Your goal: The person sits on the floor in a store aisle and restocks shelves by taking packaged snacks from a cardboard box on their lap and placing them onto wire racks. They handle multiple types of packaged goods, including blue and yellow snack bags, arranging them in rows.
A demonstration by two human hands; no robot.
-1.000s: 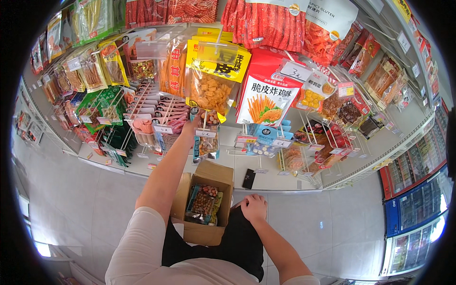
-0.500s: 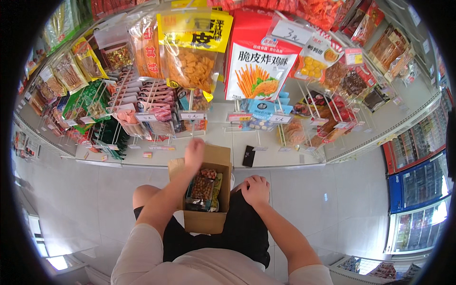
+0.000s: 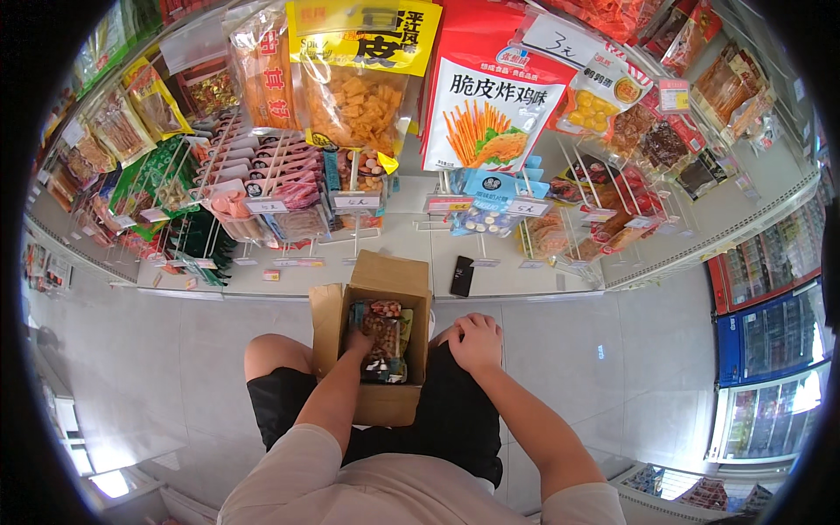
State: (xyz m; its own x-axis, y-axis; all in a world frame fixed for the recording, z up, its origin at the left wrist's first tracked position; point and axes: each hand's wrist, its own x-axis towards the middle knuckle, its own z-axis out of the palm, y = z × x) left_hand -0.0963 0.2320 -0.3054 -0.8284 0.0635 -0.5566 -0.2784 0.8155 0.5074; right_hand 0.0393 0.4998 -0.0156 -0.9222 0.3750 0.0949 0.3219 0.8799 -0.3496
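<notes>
An open cardboard box (image 3: 385, 405) stands between my knees with its flaps spread. Inside lie clear-fronted packets of nuts (image 3: 385, 337) and a green packet (image 3: 406, 331) along the right side. My left hand (image 3: 357, 342) reaches down into the box at its left side, against the nut packets. Its fingers are mostly hidden among them, so whether they grip one does not show. My right hand (image 3: 475, 341) rests on my right knee, holding nothing, with its fingers lying apart over the knee.
Ahead, hooks carry hanging snack bags: a yellow-topped bag (image 3: 354, 83), a red and white bag (image 3: 490, 109), pink packets (image 3: 289, 188) and blue packets (image 3: 494, 197). A black phone (image 3: 461, 276) lies on the white bottom shelf (image 3: 525, 282). Freezer-like cases (image 3: 770, 341) stand far right.
My left hand has come down from beside the hanging packets into the box. The right hand stays on the knee. The view has shifted slightly.
</notes>
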